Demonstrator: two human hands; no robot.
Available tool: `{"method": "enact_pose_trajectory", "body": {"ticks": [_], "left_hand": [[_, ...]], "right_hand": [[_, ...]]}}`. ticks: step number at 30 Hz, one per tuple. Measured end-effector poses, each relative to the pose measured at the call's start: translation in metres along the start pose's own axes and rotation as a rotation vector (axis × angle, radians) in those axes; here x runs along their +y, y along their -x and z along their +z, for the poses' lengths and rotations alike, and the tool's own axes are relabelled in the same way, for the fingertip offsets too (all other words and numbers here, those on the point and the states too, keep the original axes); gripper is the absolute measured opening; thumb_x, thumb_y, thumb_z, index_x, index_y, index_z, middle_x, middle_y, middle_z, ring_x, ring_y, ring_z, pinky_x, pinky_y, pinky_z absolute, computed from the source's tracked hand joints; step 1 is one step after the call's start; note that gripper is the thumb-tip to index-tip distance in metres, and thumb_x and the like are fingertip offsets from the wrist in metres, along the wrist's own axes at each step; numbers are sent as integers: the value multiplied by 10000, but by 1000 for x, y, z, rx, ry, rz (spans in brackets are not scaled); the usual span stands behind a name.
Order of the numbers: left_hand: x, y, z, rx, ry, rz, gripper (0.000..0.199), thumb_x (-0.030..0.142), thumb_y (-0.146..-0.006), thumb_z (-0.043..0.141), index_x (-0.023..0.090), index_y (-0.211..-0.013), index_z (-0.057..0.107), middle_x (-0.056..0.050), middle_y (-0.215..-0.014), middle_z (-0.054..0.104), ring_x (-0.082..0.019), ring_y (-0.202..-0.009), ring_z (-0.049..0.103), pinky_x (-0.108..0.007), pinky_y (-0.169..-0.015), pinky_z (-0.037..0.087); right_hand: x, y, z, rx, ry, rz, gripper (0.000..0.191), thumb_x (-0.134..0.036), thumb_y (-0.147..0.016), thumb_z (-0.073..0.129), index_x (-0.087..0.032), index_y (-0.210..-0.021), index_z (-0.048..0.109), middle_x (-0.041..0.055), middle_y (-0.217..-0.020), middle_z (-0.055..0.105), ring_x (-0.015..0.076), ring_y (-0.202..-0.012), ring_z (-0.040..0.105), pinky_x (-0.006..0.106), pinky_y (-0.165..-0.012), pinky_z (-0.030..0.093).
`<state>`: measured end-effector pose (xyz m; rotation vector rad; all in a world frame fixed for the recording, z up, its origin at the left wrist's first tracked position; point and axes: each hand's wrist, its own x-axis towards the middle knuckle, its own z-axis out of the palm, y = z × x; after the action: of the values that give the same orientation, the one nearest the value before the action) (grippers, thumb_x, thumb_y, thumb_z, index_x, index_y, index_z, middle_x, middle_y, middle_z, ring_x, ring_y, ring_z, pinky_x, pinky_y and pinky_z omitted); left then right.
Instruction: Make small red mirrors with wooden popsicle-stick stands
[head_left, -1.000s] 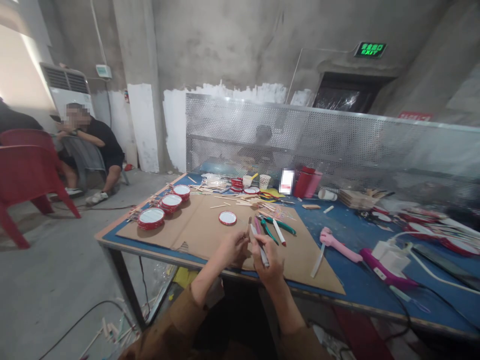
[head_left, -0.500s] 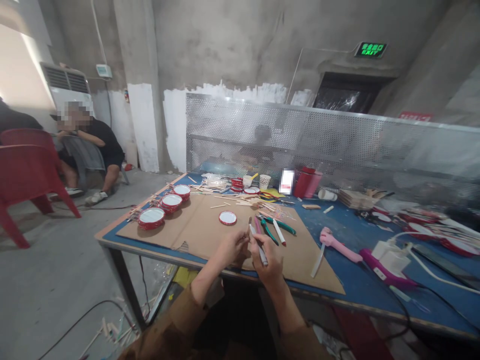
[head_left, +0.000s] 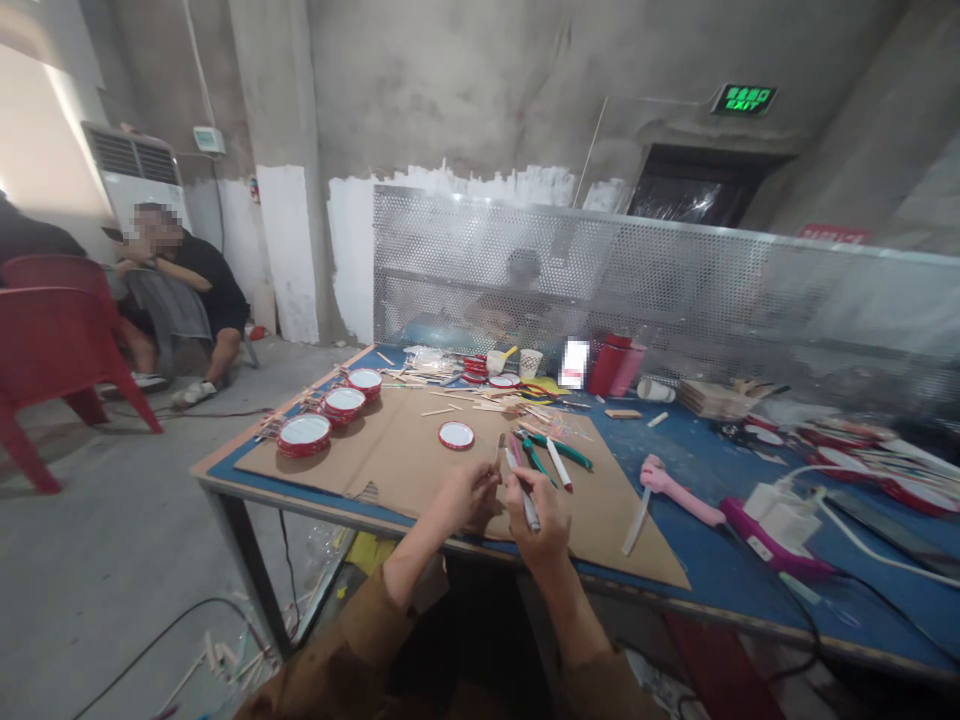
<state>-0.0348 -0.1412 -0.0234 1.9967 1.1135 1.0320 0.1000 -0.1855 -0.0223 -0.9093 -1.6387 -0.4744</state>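
White slender marker-style pen (head_left: 521, 482) sits in the closed right hand (head_left: 535, 522), the fingers wrapped round its barrel. We find it held above the brown corrugated cardboard sheet (head_left: 592, 530), close to the near edge of the blue-topped work surface (head_left: 720, 575). The left hand (head_left: 469, 497) is also closed, pinching a thin dark-tipped stick (head_left: 498, 450); we cannot confirm its exact kind at this resolution.

The pen's long axis slants across the hands, its upper end pointing away from the person and toward the stick, with the two just apart. We rate this the chief hazard: at such close quarters, a slip by either hand could jab or mark the left hand. Green-handled pliers (head_left: 551, 452) and a red-capped white marker (head_left: 559, 465) lie just beyond the right hand, and we judge that a careless wrist movement could knock them. The cardboard appears to lie loose, so heavy leaning could shift it, disturbing the red-rimmed round lid (head_left: 456, 435) beyond the left hand.
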Motion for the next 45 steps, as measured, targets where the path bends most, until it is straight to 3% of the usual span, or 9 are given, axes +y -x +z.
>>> {"method": "enact_pose_trajectory", "body": {"ticks": [12, 18, 31, 45], "left_hand": [[8, 2, -4, -23, 39, 9, 138, 187, -799, 486, 138, -751, 605, 7, -656, 581, -113, -627, 483, -204, -616, 374], [0, 1, 1, 8, 28, 28, 155, 208, -819, 480, 137, -733, 588, 11, -652, 567, -110, -638, 477, -197, -613, 367], [10, 2, -6, -26, 38, 7, 147, 182, -798, 483, 129, -705, 584, 20, -606, 545, -97, -591, 440, -190, -565, 340], [5, 2, -3, -8, -1, 20, 177, 235, -815, 476, 137, -709, 579, 15, -617, 548, -105, -604, 450, -202, -587, 349]], "right_hand": [[-3, -4, -2, -68, -39, -25, 160, -150, -861, 539, -174, -1017, 566, 64, -851, 665, 174, -765, 654, 296, -692, 545], [-2, -4, -2, -7, -8, -19, 153, -159, -866, 539, -179, -1015, 569, 48, -826, 663, 162, -726, 648, 281, -670, 543], [-1, -1, 0, -82, -80, 0, 188, -138, -864, 537, -170, -1047, 560, 65, -879, 656, 176, -801, 652, 303, -733, 540], [-2, -2, 0, -45, -39, -2, 174, -166, -868, 526, -173, -1032, 584, 60, -865, 675, 172, -773, 664, 293, -709, 550]]}}
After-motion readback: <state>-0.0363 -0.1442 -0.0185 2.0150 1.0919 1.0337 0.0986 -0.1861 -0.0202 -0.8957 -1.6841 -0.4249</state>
